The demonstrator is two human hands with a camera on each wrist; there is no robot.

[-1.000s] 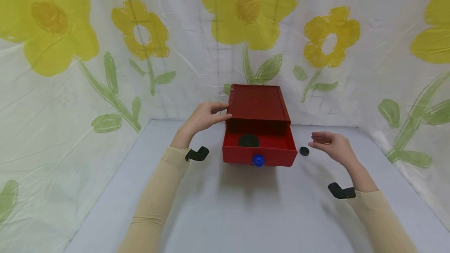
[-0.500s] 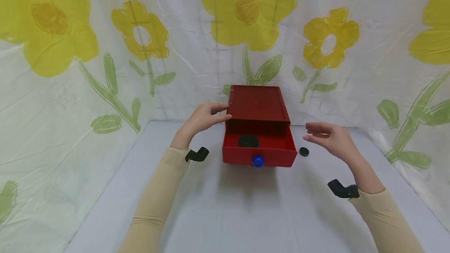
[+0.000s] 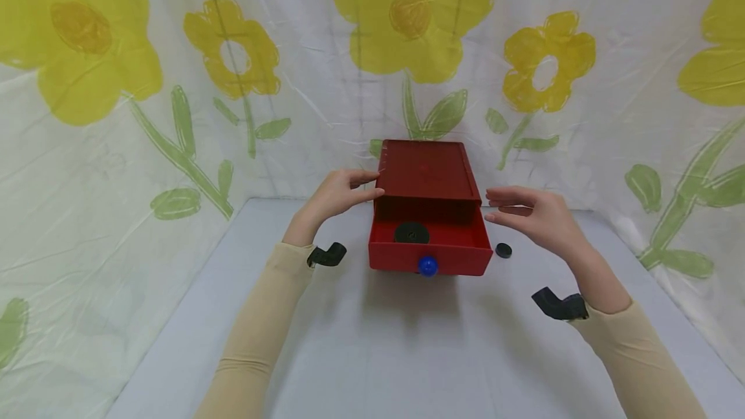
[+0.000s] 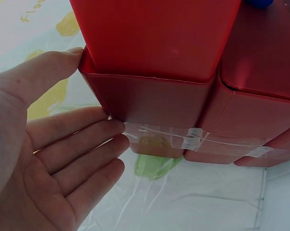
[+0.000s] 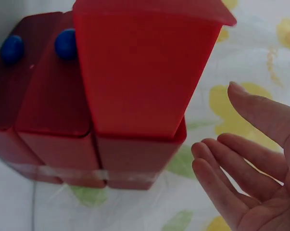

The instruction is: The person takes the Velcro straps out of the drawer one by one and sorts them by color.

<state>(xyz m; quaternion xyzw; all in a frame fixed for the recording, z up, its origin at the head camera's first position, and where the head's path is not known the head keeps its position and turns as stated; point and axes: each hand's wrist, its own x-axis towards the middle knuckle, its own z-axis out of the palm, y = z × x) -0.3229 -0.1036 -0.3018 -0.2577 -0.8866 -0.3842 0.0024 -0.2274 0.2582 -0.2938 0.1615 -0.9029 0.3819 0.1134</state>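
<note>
So the right hand (image 3: 535, 215) is the thing that's moved. A second ago its fingertips were off to the right of the little black disc (image 3: 503, 250); now they've gone left past it and up in the head view, right beside the red drawer unit (image 3: 427, 170), with a gap in the right wrist view. The black wrist mount (image 3: 560, 304) is a bit higher too, and the arm's shadow (image 3: 506, 322) has slid left.

drawer (image 3: 396, 258): smooth plastic | knob (image 3: 427, 266): glossy | sleeves (image 3: 250, 338): matt cloth
</note>
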